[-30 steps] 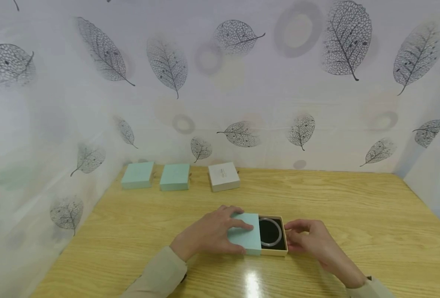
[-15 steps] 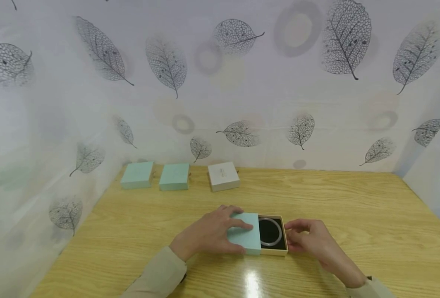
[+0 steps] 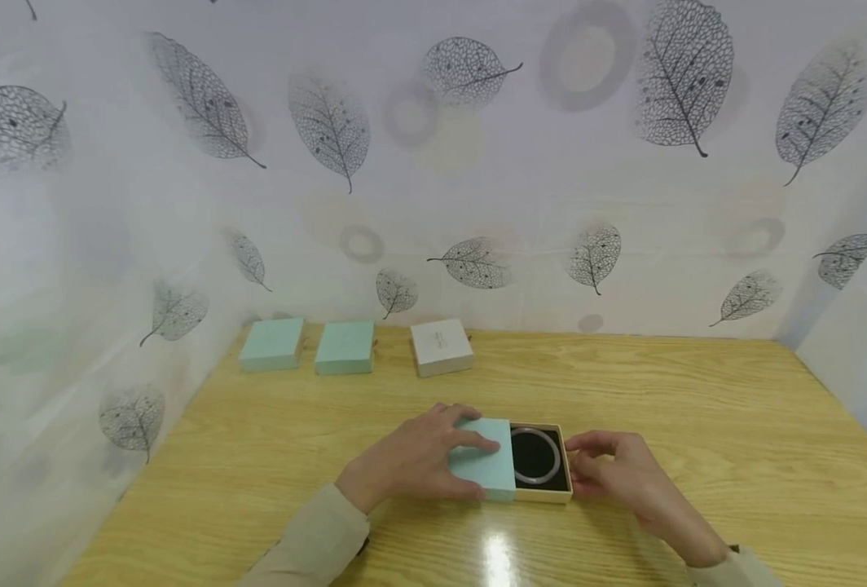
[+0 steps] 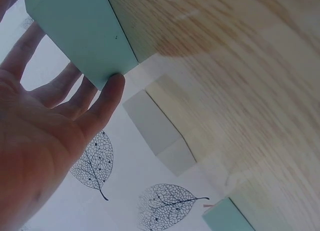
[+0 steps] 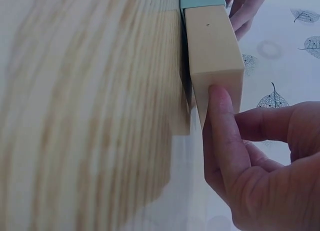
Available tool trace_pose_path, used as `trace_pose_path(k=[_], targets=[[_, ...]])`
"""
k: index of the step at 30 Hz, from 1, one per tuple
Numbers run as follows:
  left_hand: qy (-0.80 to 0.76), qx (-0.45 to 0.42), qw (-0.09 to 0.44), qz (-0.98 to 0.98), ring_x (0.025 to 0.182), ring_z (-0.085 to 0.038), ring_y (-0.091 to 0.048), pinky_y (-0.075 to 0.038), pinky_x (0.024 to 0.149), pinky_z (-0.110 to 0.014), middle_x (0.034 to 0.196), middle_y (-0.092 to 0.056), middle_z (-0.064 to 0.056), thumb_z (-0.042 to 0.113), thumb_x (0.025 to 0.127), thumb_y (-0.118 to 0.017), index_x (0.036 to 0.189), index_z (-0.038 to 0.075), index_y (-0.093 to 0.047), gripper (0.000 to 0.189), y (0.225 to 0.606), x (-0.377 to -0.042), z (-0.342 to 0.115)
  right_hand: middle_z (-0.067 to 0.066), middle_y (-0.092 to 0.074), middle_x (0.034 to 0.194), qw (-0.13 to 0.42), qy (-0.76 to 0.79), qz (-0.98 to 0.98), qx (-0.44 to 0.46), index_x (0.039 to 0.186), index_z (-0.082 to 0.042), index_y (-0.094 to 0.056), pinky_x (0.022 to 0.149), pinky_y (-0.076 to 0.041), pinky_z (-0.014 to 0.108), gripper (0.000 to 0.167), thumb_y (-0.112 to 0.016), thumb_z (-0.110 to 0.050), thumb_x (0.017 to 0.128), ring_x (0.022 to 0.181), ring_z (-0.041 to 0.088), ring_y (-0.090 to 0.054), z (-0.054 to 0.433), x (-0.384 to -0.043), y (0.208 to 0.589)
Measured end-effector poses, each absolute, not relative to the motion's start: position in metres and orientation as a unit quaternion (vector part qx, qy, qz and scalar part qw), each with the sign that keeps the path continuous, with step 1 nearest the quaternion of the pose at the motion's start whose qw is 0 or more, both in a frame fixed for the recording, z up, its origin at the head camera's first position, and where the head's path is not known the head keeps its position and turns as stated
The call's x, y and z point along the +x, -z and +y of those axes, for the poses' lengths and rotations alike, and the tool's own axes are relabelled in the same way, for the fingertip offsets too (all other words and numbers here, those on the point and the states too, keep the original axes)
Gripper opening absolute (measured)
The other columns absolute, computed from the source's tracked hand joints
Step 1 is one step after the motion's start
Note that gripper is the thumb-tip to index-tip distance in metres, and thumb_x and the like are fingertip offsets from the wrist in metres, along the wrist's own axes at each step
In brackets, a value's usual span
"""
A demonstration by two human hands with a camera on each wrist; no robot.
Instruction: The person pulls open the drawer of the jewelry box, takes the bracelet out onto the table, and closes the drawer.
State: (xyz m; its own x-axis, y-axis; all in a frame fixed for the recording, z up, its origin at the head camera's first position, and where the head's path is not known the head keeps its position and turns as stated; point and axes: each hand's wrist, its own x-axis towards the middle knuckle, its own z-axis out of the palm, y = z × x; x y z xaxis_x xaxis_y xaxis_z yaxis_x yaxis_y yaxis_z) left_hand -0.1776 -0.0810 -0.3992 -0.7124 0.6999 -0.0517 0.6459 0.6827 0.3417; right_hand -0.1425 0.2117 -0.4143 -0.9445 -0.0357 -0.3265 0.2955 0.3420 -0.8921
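Note:
A mint-green jewelry box sleeve (image 3: 495,473) lies at the near middle of the table, its cream-edged drawer (image 3: 543,496) pulled partly out to the right. In the drawer, a pale bangle (image 3: 556,456) rests on black lining, its left edge under the sleeve. My left hand (image 3: 415,456) grips the sleeve, thumb on the near side and fingers over the top and far side. At the drawer's right end my right hand (image 3: 617,473) has thumb and fingers drawn together; in the right wrist view the thumb (image 5: 222,103) touches the end face. Any pull tab between them is hidden.
Two mint-green boxes (image 3: 272,344) and a white box (image 3: 441,349) stand along the back of the wooden table (image 3: 661,383). Behind them hangs a leaf-patterned curtain (image 3: 521,196), which also closes off both sides.
The drawer has slid slightly farther right out of the sleeve, and my right hand has moved right with it. My left hand stays in place on the sleeve.

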Motion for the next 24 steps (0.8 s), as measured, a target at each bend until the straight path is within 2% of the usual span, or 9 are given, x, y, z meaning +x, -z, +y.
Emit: trace_pose_path(k=[24], targets=[[-0.150,0.375,0.087,0.911,0.135,-0.025,-0.051,-0.052,0.107,-0.043,0.156,-0.049,-0.003,0.061,0.086,-0.073,0.138,0.040,-0.064,0.056,0.4001,-0.1781,-0.0805,0.014,-0.062,0.101,0.147,0.567,0.806,0.083,0.123,0.012,-0.063,0.069,-0.064,0.030,0.029,-0.056,0.004,0.096,0.079,0.018,-0.070,0.2205,-0.1408,0.4124]])
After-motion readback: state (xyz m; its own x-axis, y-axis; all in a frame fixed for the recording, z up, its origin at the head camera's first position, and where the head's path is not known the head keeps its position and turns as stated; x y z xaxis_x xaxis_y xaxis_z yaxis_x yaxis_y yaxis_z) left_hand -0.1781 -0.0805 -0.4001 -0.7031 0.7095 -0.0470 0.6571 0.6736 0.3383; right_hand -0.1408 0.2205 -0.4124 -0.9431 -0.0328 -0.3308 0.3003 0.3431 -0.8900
